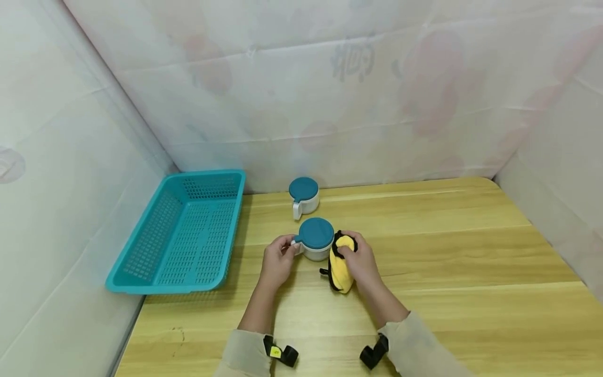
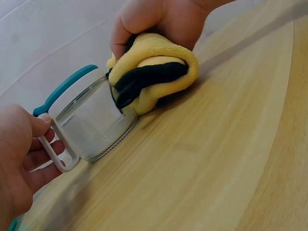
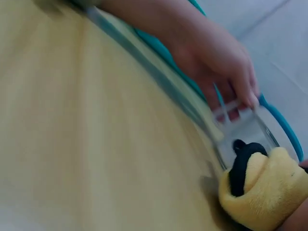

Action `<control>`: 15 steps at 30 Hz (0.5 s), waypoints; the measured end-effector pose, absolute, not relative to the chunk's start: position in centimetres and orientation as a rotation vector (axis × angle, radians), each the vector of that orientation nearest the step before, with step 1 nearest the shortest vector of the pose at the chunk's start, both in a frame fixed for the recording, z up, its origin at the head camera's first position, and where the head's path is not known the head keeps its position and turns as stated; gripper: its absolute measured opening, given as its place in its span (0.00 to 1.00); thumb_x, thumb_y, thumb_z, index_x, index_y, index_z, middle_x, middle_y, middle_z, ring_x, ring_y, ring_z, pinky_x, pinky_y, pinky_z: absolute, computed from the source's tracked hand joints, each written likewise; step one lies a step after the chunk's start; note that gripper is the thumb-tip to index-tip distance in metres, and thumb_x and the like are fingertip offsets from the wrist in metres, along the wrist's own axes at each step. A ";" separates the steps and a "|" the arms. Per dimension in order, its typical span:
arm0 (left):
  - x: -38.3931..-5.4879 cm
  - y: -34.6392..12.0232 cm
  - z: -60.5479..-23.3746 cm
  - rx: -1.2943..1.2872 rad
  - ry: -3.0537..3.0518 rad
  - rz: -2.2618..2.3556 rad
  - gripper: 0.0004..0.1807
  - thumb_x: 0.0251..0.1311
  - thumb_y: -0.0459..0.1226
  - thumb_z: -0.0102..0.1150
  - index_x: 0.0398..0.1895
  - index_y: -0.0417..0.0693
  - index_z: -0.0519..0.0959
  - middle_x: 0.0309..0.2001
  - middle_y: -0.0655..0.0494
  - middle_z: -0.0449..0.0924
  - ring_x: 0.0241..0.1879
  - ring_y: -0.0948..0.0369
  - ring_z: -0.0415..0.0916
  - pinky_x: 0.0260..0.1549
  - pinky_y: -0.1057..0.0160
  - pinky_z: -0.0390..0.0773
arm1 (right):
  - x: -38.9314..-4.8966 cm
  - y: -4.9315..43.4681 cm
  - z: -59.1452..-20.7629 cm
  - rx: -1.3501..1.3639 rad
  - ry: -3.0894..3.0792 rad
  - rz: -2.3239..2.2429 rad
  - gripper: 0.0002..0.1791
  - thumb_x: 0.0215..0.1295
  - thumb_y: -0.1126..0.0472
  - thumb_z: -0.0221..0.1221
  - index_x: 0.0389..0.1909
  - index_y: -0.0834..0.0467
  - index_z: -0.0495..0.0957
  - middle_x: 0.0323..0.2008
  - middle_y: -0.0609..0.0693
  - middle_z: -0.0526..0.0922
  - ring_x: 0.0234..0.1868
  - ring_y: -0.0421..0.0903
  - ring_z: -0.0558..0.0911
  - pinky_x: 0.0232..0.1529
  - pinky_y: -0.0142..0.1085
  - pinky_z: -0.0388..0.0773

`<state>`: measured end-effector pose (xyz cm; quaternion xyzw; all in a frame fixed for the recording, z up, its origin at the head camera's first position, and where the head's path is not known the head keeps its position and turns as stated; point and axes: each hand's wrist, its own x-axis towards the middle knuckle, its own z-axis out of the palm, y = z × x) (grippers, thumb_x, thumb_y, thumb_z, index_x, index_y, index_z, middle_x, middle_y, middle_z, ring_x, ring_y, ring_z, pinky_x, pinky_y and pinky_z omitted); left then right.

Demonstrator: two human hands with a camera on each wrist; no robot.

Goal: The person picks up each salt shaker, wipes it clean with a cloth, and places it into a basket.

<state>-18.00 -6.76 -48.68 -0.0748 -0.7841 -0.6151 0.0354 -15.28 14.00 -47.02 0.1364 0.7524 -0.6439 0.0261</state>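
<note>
A clear glass jar (image 2: 89, 122) with a teal lid (image 1: 316, 233) and a white handle (image 2: 62, 149) stands upright on the table. My left hand (image 1: 278, 262) grips that handle, thumb on top and fingers curled through it. In my right hand (image 1: 360, 259) is a folded yellow cloth with black edging (image 1: 341, 267), bunched and pressed against the jar's right side. A black loop (image 1: 324, 272) sticks out from the cloth. In the right wrist view the cloth (image 3: 269, 192) hides part of the glass.
A second teal-lidded jar with a white handle (image 1: 307, 204) stands behind, close to the wall. To the left sits a teal perforated basket (image 1: 231, 209) on the wood-grain table (image 1: 447, 251). Pale printed sheeting (image 1: 301, 104) encloses the back and sides.
</note>
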 end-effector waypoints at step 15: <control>-18.0 -6.5 -49.0 -0.187 -2.438 -1.769 0.09 0.63 0.32 0.63 0.46 0.40 0.83 0.42 0.48 0.83 0.44 0.56 0.81 0.43 0.67 0.83 | -14.8 13.7 -46.8 0.276 2.530 -1.798 0.23 0.69 0.62 0.53 0.65 0.51 0.69 0.62 0.56 0.74 0.45 0.50 0.79 0.43 0.37 0.78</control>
